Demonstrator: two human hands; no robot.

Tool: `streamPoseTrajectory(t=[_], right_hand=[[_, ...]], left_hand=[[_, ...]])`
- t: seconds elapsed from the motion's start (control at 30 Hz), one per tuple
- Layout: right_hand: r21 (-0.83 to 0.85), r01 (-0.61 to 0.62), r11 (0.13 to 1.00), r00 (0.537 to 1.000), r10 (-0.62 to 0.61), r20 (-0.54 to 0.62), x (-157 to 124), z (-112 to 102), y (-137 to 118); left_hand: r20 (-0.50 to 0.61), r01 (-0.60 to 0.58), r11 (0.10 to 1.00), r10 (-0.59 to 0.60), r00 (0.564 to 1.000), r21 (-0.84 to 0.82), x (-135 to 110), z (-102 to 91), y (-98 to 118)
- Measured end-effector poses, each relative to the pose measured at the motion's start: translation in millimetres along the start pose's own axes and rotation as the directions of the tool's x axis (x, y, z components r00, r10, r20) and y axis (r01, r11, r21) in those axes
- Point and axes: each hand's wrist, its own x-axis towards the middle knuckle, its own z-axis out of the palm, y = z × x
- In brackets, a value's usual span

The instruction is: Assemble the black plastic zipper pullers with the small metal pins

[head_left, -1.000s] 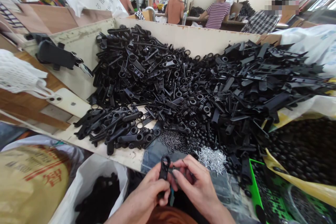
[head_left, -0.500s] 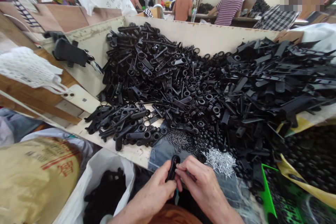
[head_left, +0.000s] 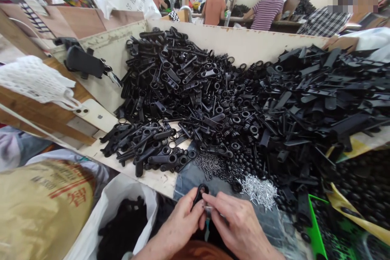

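At the bottom centre, my left hand is closed on a small black plastic part with a ring end, held upright. My right hand pinches against the same part from the right, its fingertips pressed together on something small that I cannot make out. Just beyond my hands lie a heap of small silver pins and a patch of tiny dark screws on a piece of denim. A huge pile of black plastic parts fills the worktable behind.
A white bag holding black parts stands at the lower left beside a tan printed sack. A green crate and a yellow bag of black beads sit at the right. A phone lies at the left. Several people work in the background.
The view has shifted slightly, so my hands sit lower in the frame. Both hands stay together on the black part, which now shows less above my fingers.
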Motion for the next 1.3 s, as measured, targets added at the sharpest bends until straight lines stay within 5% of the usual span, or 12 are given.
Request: streamPoseTrajectory(t=[0.17,0.37,0.67,1.0,1.13,1.3], right_hand=[[0.092,-0.081,0.992,0.994,0.073,0.084,-5,-2,0],[0.015,-0.127,0.992,0.991,0.127,-0.038,-21,-6,4],[-0.265,-0.096,0.96,0.972,0.147,0.181,-16,18,3],[-0.085,-0.246,0.966,0.919,0.26,0.297,-10,14,-2],[-0.104,-0.375,0.921,0.828,0.383,0.409,3,6,-11],[-0.347,-0.454,0.821,0.622,0.57,0.537,24,0,-27]], left_hand=[[-0.094,0.032,0.997,-0.038,0.995,-0.069,1,0.2,2],[-0.035,0.023,0.999,-0.025,0.999,-0.046,1,-1.2,11],[-0.035,0.058,0.998,-0.058,0.998,-0.006,1,-1.4,5],[-0.093,0.058,0.998,-0.059,0.994,-0.018,3,3.8,-6],[-0.133,0.028,0.999,-0.034,0.99,-0.043,9,6.0,-17],[-0.205,-0.012,0.989,-0.019,0.978,-0.148,14,9.2,-34]])
